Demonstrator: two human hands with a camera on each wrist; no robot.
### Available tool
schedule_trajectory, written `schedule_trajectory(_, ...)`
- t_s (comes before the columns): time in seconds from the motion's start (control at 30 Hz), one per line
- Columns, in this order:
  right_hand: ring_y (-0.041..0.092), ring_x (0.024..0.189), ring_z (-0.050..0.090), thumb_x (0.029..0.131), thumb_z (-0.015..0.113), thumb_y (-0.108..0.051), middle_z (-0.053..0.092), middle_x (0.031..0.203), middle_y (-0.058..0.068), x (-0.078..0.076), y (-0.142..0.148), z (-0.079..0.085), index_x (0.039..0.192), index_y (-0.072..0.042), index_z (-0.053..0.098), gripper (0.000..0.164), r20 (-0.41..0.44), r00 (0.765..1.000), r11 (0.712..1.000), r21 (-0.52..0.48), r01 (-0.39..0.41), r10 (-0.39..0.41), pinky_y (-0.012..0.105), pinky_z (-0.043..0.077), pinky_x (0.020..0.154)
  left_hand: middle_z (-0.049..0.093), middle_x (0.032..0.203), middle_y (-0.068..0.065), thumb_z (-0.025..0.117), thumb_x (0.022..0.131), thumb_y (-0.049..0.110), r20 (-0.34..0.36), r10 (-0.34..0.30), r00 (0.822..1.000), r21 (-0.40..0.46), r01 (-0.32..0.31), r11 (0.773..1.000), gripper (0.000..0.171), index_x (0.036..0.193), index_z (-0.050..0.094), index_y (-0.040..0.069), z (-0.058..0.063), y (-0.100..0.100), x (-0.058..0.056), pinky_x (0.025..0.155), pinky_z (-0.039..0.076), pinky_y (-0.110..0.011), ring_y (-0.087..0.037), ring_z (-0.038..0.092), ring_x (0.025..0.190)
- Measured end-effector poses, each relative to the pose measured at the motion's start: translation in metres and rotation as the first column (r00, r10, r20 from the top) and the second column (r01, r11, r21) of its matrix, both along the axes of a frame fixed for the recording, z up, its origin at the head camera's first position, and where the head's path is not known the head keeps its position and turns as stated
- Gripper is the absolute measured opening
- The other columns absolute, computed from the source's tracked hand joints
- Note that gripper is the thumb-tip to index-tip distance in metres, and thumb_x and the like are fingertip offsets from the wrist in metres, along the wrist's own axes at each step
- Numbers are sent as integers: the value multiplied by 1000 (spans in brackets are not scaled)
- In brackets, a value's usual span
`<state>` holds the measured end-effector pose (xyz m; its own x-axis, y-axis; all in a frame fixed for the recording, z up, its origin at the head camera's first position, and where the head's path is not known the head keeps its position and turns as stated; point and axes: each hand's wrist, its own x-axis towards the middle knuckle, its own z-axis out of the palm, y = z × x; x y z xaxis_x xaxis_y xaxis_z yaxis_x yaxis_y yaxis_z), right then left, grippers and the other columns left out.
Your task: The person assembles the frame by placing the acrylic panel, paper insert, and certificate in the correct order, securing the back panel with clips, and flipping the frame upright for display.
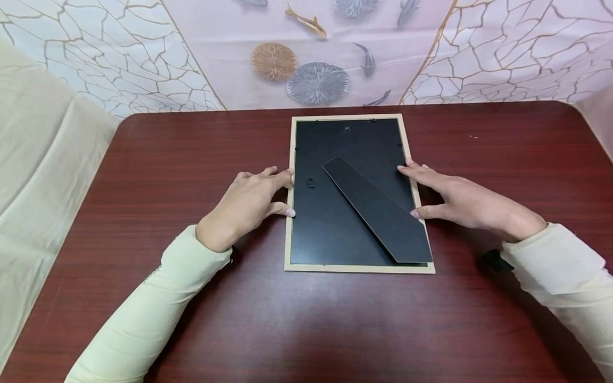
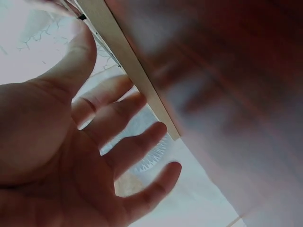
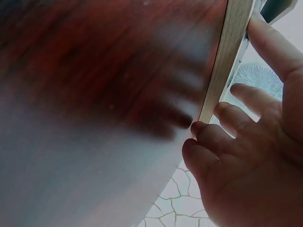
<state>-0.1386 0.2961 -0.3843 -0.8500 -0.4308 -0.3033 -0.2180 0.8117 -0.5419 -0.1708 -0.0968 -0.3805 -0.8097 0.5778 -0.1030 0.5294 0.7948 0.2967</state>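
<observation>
A picture frame (image 1: 289, 234) with a pale wooden border lies face down on the table, its black backing board (image 1: 325, 223) upward. An easel leg (image 1: 378, 210), also black, slants across the board toward the lower right corner. My left hand (image 1: 251, 197) is at the left border, its thumb tip over the edge and its fingertips along the side. Across from it, my right hand (image 1: 466, 202) touches the right border with thumb and index finger spread apart. Both wrist views show relaxed fingers beside the wooden side of the frame.
The dark red wooden table (image 1: 191, 143) has rounded far corners. Behind it hangs a patterned cloth (image 1: 335, 32) with fish and round motifs. Pale fabric (image 1: 43, 159) drapes along the left side. Small dark tabs sit on the backing board near its edges.
</observation>
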Motion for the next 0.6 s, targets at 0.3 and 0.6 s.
schedule_trajectory(0.3, 45, 161, 14, 93, 81, -24, 16, 175, 18, 0, 1, -2, 167, -19, 29, 91, -5, 1000, 1000, -17, -8, 8, 66, 23, 123, 74, 119, -8, 85, 81, 48, -57, 37, 998, -111, -43, 993, 56, 119, 63, 13, 4, 11, 2, 107, 42, -59, -32, 57, 141)
schedule_trajectory(0.6, 46, 161, 12, 93, 81, -26, 16, 175, 18, -1, 1, -1, 167, -20, 28, 92, 4, 1000, 1000, -16, -4, 4, 67, 20, 124, 68, 75, -3, 89, 80, 42, -72, 54, 996, -179, -66, 982, 48, 105, 64, 10, 14, 27, 5, 106, 41, -57, -31, 63, 119)
